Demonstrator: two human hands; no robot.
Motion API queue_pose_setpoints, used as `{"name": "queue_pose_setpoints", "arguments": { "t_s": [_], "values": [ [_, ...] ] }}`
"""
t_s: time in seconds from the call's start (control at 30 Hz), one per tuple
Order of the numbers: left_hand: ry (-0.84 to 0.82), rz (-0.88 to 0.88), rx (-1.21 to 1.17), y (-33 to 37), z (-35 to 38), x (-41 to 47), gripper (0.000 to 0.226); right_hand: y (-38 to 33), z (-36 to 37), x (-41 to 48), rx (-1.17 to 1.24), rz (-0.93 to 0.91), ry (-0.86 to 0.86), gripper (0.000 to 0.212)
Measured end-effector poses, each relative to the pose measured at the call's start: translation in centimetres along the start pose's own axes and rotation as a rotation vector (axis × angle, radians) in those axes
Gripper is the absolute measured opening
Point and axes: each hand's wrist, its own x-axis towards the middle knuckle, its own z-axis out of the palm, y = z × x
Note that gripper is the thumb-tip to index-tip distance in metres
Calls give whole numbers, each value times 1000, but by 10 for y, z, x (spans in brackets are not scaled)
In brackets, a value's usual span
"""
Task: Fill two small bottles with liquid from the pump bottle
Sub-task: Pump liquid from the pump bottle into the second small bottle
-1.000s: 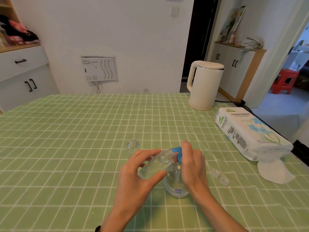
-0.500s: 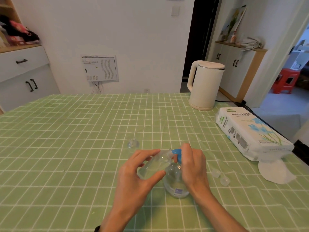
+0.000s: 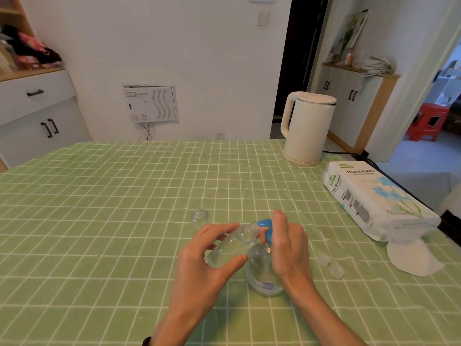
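Note:
A clear pump bottle (image 3: pixel 262 273) with a blue pump head (image 3: pixel 266 231) stands on the green checked tablecloth (image 3: pixel 99 221). My right hand (image 3: pixel 287 245) lies over the pump head, fingers on top of it. My left hand (image 3: pixel 204 268) holds a small clear bottle (image 3: pixel 228 245) tilted, its mouth up against the blue nozzle. A second small clear bottle (image 3: pixel 200 215) stands upright on the cloth just beyond my left hand. Two small clear caps (image 3: pixel 330 265) lie to the right of the pump bottle.
A white electric kettle (image 3: pixel 306 128) stands at the table's far right, its cord running off the edge. A tissue paper pack (image 3: pixel 374 201) lies along the right edge with a loose white tissue (image 3: pixel 411 258) in front of it.
Both hands stay in place at the pump bottle. The blue pump head has shifted only slightly under my right hand.

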Motion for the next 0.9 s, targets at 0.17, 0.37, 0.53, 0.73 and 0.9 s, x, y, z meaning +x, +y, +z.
{"name": "queue_pose_setpoints", "arguments": {
  "t_s": [0.17, 0.37, 0.53, 0.73, 0.9],
  "values": [
    [-5, 1, 12, -1, 1, 1, 53, -1, -2, 2, -33, -75, 18, 58],
    [-3, -4, 5, 0, 1, 0, 53, 0, -1, 0, -16, -17, 8, 64],
    [3, -9, 7, 2, -1, 1, 52, -1, 1, -1, 0, 4, 17, 71],
    [5, -6, 9, 2, 0, 2, 53, -2, -1, 0, 9, -16, 7, 59],
    [0, -5, 12, 1, 1, 2, 54, 2, -2, 3, -58, -77, 22, 57]
  ]
}}
